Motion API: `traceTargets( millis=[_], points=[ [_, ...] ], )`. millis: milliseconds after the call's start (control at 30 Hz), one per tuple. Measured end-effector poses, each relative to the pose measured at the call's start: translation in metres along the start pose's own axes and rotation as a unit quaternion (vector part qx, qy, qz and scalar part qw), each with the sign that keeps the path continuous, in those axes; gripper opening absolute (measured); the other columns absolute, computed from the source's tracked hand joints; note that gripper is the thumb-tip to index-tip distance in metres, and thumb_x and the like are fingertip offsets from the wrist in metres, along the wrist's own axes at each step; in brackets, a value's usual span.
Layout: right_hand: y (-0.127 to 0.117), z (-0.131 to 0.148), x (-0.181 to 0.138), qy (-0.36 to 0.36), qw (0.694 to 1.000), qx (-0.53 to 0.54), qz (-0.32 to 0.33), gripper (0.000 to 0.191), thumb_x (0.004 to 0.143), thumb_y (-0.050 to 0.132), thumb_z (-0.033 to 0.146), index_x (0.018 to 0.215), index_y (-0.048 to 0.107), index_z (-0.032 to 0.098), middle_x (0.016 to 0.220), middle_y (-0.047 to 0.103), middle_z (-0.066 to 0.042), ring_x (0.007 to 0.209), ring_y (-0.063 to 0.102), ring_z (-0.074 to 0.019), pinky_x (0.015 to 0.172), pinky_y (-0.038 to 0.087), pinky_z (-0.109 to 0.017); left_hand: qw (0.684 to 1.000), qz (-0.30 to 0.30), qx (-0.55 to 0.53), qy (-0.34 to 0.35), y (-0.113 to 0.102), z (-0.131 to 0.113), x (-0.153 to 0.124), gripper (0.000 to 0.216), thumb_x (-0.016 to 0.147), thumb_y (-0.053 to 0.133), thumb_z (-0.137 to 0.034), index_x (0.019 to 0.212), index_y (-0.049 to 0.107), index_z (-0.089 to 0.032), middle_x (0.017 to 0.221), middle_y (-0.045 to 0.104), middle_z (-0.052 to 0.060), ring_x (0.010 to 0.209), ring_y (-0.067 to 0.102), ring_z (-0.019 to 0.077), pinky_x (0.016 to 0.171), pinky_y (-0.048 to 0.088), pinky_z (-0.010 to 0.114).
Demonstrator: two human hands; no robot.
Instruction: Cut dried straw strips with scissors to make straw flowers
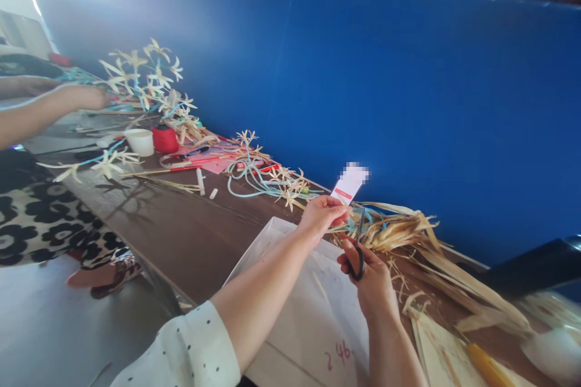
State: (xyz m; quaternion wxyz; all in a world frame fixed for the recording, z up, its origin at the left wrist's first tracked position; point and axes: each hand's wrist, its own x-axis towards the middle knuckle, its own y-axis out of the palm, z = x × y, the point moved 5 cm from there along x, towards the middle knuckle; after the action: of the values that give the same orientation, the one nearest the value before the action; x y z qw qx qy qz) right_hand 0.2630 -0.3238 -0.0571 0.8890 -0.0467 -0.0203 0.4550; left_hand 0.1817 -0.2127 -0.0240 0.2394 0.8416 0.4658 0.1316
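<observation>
My left hand is closed in a pinch on a small pale piece of dried husk. In my right hand is a pair of dark-handled scissors, blades pointing up beside the left fingertips. Whether the blades touch the husk piece, I cannot tell. A partly blurred white card-like thing stands just behind my left fingers. Dried corn-husk-like strips lie heaped beyond my right hand. Below both hands is a white box-like surface marked with red numbers.
Husk flowers on pale blue stems stand at the far left, near another person's hand. A white cup and red thread spool sit on the brown table. A blue panel borders the back.
</observation>
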Motion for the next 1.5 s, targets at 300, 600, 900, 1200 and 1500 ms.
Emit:
traceTargets(
  millis=[300, 600, 900, 1200, 1500],
  points=[
    [-0.0001, -0.0078, 0.0034, 0.007, 0.999, -0.012, 0.028, 0.05, 0.065, 0.064, 0.051, 0.101, 0.064, 0.016, 0.059, 0.059, -0.002, 0.049, 0.05, -0.0126, 0.039, 0.031, -0.021, 0.999, -0.009, 0.05, -0.001, -0.0018, 0.0008, 0.0014, 0.019, 0.063, 0.065, -0.022, 0.079, 0.061, -0.012, 0.071, 0.062, 0.004, 0.062, 0.056, 0.0074, 0.057, 0.042, 0.018],
    [0.0002, -0.0052, 0.0024, 0.003, 1.0, -0.009, 0.026, 0.041, 0.069, 0.063, 0.047, 0.099, 0.064, 0.018, 0.058, 0.059, -0.001, 0.05, 0.048, -0.0096, 0.041, 0.031, -0.019, 0.996, -0.025, 0.083, -0.003, -0.0012, -0.0026, -0.0011, 0.016, 0.064, 0.063, -0.024, 0.075, 0.064, -0.012, 0.066, 0.06, 0.002, 0.058, 0.05, 0.0064, 0.053, 0.037, 0.016],
    [-0.0005, 0.001, 0.0007, -0.006, 1.0, -0.011, 0.023, 0.046, 0.067, 0.064, 0.048, 0.098, 0.065, 0.014, 0.058, 0.06, -0.004, 0.049, 0.048, -0.0112, 0.039, 0.031, -0.02, 0.994, 0.003, 0.108, 0.029, 0.0007, -0.0021, -0.0021, 0.02, 0.062, 0.064, -0.03, 0.071, 0.063, -0.013, 0.063, 0.058, 0.001, 0.057, 0.049, 0.0062, 0.055, 0.037, 0.018],
    [-0.001, 0.0005, 0.0008, -0.017, 0.999, 0.004, 0.032, 0.045, 0.068, 0.064, 0.047, 0.1, 0.064, 0.015, 0.058, 0.059, -0.002, 0.049, 0.048, -0.0102, 0.04, 0.031, -0.019, 0.995, 0.025, 0.099, 0.017, 0.0011, 0.004, 0.001, 0.022, 0.061, 0.065, -0.026, 0.078, 0.062, -0.012, 0.07, 0.06, 0.002, 0.063, 0.052, 0.0076, 0.062, 0.04, 0.02],
    [-0.0011, -0.0003, 0.0018, -0.017, 0.999, 0.013, 0.035, 0.048, 0.065, 0.065, 0.049, 0.099, 0.065, 0.015, 0.058, 0.059, -0.003, 0.048, 0.048, -0.0106, 0.04, 0.031, -0.02, 0.996, 0.029, 0.085, 0.022, 0.0016, 0.0035, -0.0001, 0.022, 0.063, 0.065, -0.027, 0.077, 0.061, -0.012, 0.076, 0.062, 0.004, 0.068, 0.055, 0.0083, 0.064, 0.042, 0.021]
  ],
)
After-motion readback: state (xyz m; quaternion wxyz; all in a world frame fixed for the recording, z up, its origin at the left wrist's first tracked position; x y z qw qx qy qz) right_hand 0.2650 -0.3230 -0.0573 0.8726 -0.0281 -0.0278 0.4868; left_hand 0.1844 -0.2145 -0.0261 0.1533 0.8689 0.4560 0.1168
